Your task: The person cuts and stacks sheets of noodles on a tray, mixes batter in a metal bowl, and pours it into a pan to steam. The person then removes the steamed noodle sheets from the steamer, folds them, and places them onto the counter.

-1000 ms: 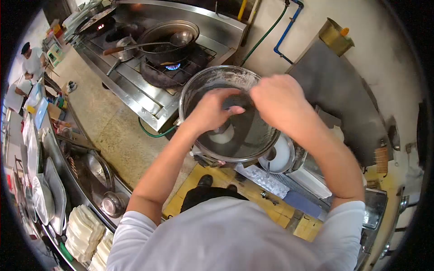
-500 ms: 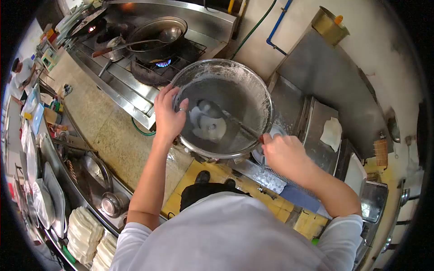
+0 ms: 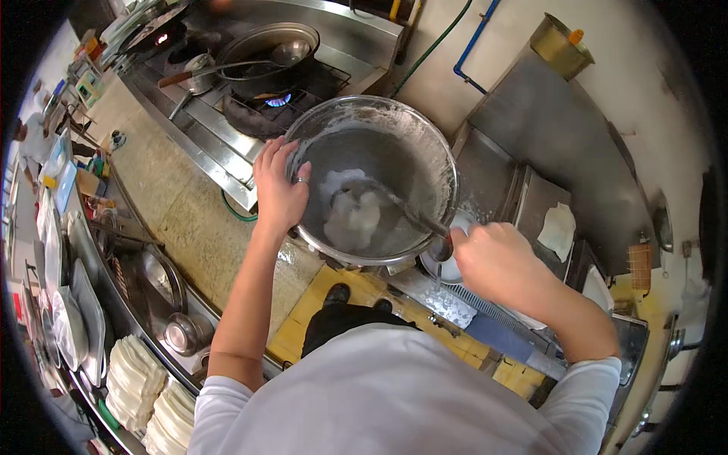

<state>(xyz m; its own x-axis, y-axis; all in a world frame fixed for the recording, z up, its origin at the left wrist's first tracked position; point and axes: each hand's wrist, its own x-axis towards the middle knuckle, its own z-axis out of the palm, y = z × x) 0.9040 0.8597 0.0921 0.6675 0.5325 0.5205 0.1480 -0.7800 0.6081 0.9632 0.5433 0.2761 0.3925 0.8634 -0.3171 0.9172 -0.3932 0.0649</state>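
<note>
A large metal basin (image 3: 432,140) sits in front of me, its inner wall smeared with white residue. In its bottom lies a pale, whitish lump (image 3: 353,220) that looks soft, in greyish liquid or coating. My left hand (image 3: 279,186), with a ring on one finger, grips the basin's left rim. My right hand (image 3: 489,254) is closed round the handle end of a long ladle (image 3: 409,212) at the right rim. The ladle slants down into the basin, and its head is partly hidden against the white lump.
Beyond the basin, a pot (image 3: 250,42) with another ladle (image 3: 220,68) across it sits over a lit blue flame (image 3: 278,100). Stacked white cloths (image 3: 133,383) and a metal pot (image 3: 186,334) stand at left. A person (image 3: 34,144) is far left.
My right hand has shifted slightly right and down, drawing the ladle toward the right rim. The white lump has changed shape. My left hand keeps hold of the rim.
</note>
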